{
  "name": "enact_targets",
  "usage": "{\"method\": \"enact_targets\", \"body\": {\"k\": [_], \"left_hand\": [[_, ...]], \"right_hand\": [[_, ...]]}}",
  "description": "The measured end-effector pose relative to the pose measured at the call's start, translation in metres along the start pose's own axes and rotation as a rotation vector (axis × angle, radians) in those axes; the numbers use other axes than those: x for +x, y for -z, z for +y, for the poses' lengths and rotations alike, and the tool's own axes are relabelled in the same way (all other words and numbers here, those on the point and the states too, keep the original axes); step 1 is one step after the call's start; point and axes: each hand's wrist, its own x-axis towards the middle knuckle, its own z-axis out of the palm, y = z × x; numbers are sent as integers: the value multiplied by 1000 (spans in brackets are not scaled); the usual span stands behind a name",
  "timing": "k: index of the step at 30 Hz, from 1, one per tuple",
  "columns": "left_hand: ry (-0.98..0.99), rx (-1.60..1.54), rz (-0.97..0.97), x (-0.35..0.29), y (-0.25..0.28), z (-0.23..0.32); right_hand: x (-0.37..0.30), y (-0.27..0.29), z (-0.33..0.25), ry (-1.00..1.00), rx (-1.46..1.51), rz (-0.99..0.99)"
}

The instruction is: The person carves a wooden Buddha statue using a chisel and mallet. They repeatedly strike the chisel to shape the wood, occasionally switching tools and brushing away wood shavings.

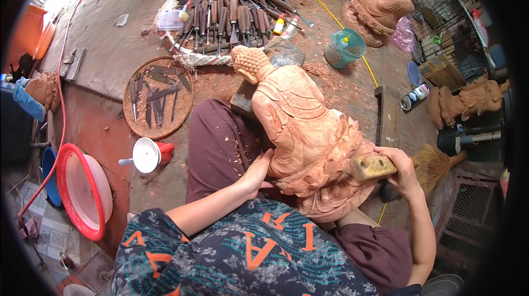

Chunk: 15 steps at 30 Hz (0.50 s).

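Note:
A carved reddish wooden statue (292,114) of a seated, robed figure with a knobbly-haired head leans across my lap, its head pointing away from me. My left hand (259,172) grips the statue's lower left side, thumb and fingers apart, some fingertips hidden against the wood. In my right hand (404,172) is a worn yellowish wooden block (374,167) with dark spots, held over the statue's carved base. The block's underside is out of sight, so I cannot tell whether it has bristles. Behind the statue's shoulder lies a dark block (242,99).
Many wooden-handled chisels (234,15) lie heaped ahead. Flat blades fill a round tray (184,110) at left, near a white-and-red cup (147,155) and a red-rimmed basin (66,186). At right are a teal bucket (336,56), a spray can (416,96) and another statue (374,12).

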Motion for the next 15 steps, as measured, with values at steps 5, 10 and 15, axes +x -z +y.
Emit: {"method": "enact_targets", "body": {"k": [5,10,15], "left_hand": [[12,50,-33,-23,-5,0],[-2,-6,-153,-23,-7,-14],[-40,41,-298,-11,10,-16]], "right_hand": [[-3,-10,14,-274,220,61],[-23,-38,44,-361,228,240],[-34,-56,30,-537,629,333]]}}
